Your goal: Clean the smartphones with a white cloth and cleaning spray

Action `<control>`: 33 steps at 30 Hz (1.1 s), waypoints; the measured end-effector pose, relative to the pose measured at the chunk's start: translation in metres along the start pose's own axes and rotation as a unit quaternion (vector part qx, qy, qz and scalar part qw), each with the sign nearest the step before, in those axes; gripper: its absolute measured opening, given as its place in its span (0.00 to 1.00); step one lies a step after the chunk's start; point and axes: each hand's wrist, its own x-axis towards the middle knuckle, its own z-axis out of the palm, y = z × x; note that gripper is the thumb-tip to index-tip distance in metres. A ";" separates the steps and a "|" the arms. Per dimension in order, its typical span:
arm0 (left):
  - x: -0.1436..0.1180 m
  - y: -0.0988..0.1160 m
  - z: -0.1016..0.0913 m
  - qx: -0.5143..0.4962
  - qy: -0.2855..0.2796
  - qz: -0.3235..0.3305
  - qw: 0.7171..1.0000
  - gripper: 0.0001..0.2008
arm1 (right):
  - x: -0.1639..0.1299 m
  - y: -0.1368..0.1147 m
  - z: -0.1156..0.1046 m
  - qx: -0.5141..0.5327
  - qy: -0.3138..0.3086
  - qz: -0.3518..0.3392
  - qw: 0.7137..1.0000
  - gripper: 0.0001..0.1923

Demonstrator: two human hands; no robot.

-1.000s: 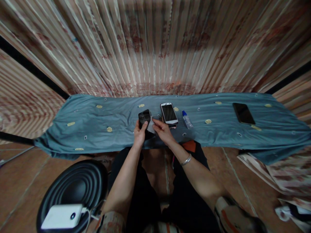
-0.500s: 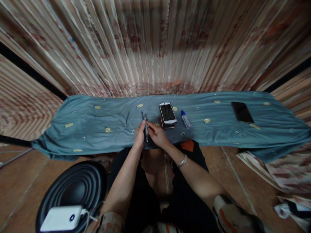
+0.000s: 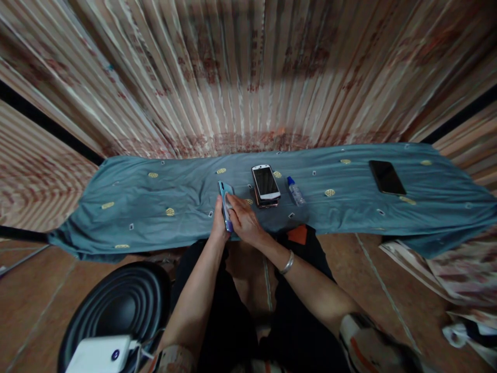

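Note:
My left hand [image 3: 218, 226] grips a phone [image 3: 224, 199] from below, holding it over the near edge of the teal cloth [image 3: 155, 202]; its blue-purple back faces me. My right hand [image 3: 243, 220] lies on the phone's right side, its fingers pressing a small pale wipe [image 3: 229, 204] against it. A silver bracelet [image 3: 287, 262] sits on my right wrist. Just right of my hands lies a white phone [image 3: 266, 182], screen up, stacked on another phone.
A small clear bottle with a blue cap [image 3: 295, 190] lies right of the white phone. A black phone [image 3: 387, 177] rests far right on the cloth. A black stool [image 3: 116, 305] with a white power bank [image 3: 99, 355] stands at lower left. Patterned curtains hang behind.
The phone in my left hand has turned from screen facing me, through edge-on, to back facing me. My right hand has moved onto its back with the wipe.

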 end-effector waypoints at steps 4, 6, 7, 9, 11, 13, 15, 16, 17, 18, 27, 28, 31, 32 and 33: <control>-0.001 0.003 0.004 -0.039 0.017 -0.014 0.999 0.17 | -0.001 -0.003 0.002 -0.004 0.009 -0.024 1.000 0.25; -0.001 0.004 0.005 -0.049 0.022 -0.015 0.998 0.18 | 0.000 -0.003 0.003 -0.010 0.012 -0.032 0.999 0.25; -0.002 0.004 0.006 -0.050 0.024 -0.017 0.998 0.18 | 0.000 -0.003 0.003 -0.013 0.015 -0.033 0.999 0.25; -0.003 0.004 0.007 -0.046 0.024 -0.025 0.998 0.17 | 0.003 -0.001 0.003 -0.018 0.019 -0.029 0.999 0.25; -0.004 0.003 0.007 -0.038 0.017 -0.035 0.999 0.17 | 0.007 0.002 0.002 -0.023 0.021 -0.016 0.999 0.25; -0.006 0.001 0.008 -0.030 0.003 -0.041 0.999 0.17 | 0.012 0.007 -0.001 -0.027 0.023 0.000 0.999 0.25; -0.007 -0.001 0.008 -0.022 -0.009 -0.047 0.999 0.17 | 0.017 0.011 -0.004 -0.033 0.024 0.008 0.999 0.24; -0.008 -0.002 0.009 -0.016 -0.012 -0.055 0.998 0.18 | 0.019 0.013 -0.005 -0.037 0.024 0.009 0.999 0.24; -0.009 -0.003 0.009 -0.009 -0.012 -0.064 0.998 0.18 | 0.022 0.014 -0.007 -0.042 0.025 0.011 0.999 0.24; -0.010 -0.004 0.010 0.000 -0.010 -0.075 0.997 0.19 | 0.024 0.016 -0.008 -0.048 0.025 0.014 0.998 0.24; -0.018 -0.004 0.014 0.041 -0.002 -0.102 0.994 0.22 | 0.034 0.026 -0.016 -0.047 0.028 0.032 0.998 0.24; -0.020 -0.004 0.015 0.043 -0.003 -0.106 0.993 0.22 | 0.035 0.027 -0.017 -0.046 0.027 0.034 0.998 0.24; -0.023 -0.004 0.015 0.043 0.005 -0.117 0.992 0.22 | 0.035 0.024 -0.020 -0.043 0.025 0.033 0.998 0.24; -0.023 -0.004 0.015 0.043 0.013 -0.121 0.992 0.22 | 0.035 0.023 -0.021 -0.043 0.022 0.028 0.998 0.25; -0.023 -0.004 0.015 0.044 0.020 -0.124 0.991 0.22 | 0.033 0.021 -0.021 -0.044 0.019 0.022 0.999 0.26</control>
